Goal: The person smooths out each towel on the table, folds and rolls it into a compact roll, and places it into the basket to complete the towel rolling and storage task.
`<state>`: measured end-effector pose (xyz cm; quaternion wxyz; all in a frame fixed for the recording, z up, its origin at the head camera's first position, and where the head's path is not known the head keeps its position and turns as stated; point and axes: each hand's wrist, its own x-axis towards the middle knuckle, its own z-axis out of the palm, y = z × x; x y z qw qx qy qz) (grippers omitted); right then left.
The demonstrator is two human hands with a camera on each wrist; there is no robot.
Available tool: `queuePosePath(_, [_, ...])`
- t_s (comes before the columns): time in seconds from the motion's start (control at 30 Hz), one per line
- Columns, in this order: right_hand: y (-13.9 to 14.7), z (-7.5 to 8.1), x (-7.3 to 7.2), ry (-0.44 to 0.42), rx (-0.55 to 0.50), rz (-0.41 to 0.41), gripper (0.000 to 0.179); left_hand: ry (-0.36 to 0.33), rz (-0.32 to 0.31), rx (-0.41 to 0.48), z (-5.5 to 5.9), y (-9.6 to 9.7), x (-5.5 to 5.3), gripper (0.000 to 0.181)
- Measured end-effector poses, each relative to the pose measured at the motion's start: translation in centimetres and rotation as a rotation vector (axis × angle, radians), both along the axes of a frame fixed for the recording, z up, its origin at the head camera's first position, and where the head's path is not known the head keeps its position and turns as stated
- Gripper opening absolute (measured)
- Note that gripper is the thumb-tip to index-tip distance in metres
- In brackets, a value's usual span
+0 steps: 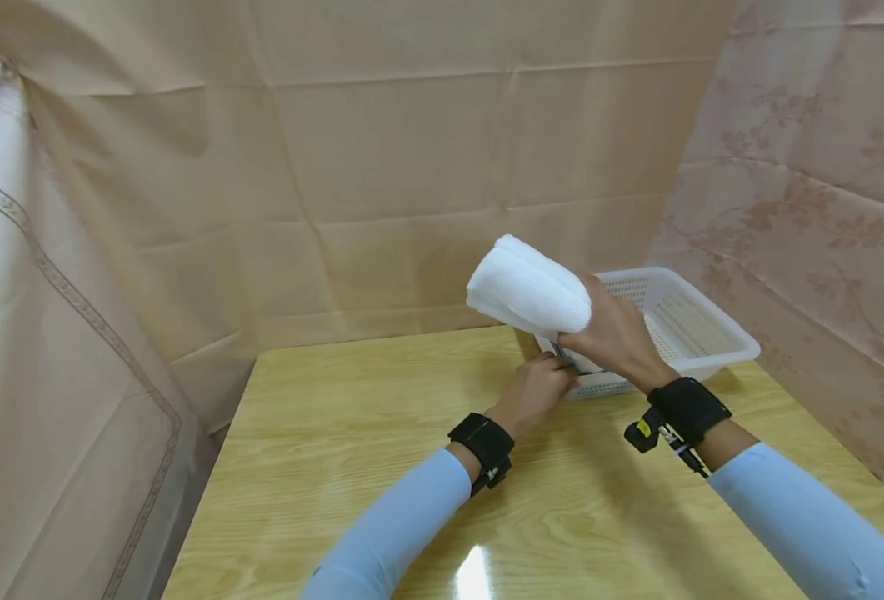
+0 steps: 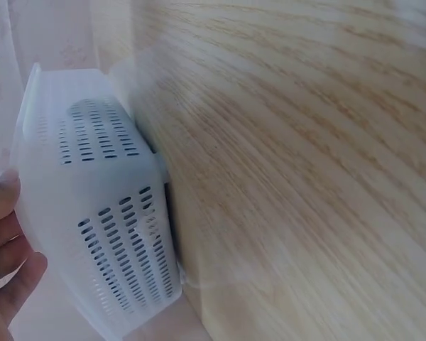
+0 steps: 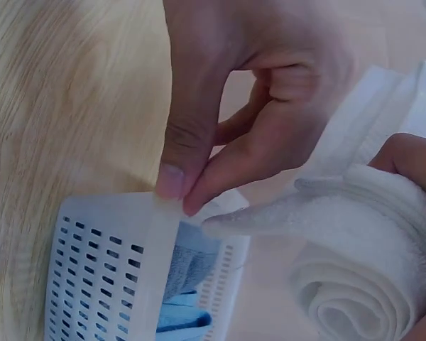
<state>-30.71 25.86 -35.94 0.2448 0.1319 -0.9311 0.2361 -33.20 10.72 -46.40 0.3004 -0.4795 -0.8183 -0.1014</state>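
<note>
My right hand [image 1: 617,329] grips a rolled white towel [image 1: 527,287] in the air above the near left part of a white plastic basket [image 1: 719,346]. The roll's spiral end shows in the right wrist view, and a thin loose flap of it reaches toward the basket's rim. My left hand [image 1: 533,392] is at the basket's near left corner; its thumb and forefinger pinch the rim [image 3: 167,220]. Inside the basket lie a grey cloth [image 3: 192,259] and a folded light blue cloth [image 3: 184,320].
The basket has slotted walls and stands at the back right of a wooden table [image 1: 352,467]. Behind the table hangs a beige curtain [image 1: 397,167]; a floral curtain [image 1: 824,208] runs along the right side. A pale cloth [image 1: 44,375] hangs on the left.
</note>
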Motion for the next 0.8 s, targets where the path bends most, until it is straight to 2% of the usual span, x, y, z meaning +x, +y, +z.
queuePosePath(0.37, [2.2, -0.3, -0.7, -0.031, 0.006, -0.053, 0.088, 0.002, -0.063, 0.064, -0.2, 0.6, -0.6, 0.01])
queuePosePath(0.53, [3.7, -0.7, -1.2, -0.043, 0.008, -0.085, 0.09, 0.017, -0.042, 0.07, -0.2, 0.6, -0.8, 0.008])
queuePosePath(0.8, [6.6, -1.3, -1.4, -0.084, -0.001, -0.16, 0.09, -0.018, -0.04, 0.048, 0.1, 0.7, -0.5, 0.009])
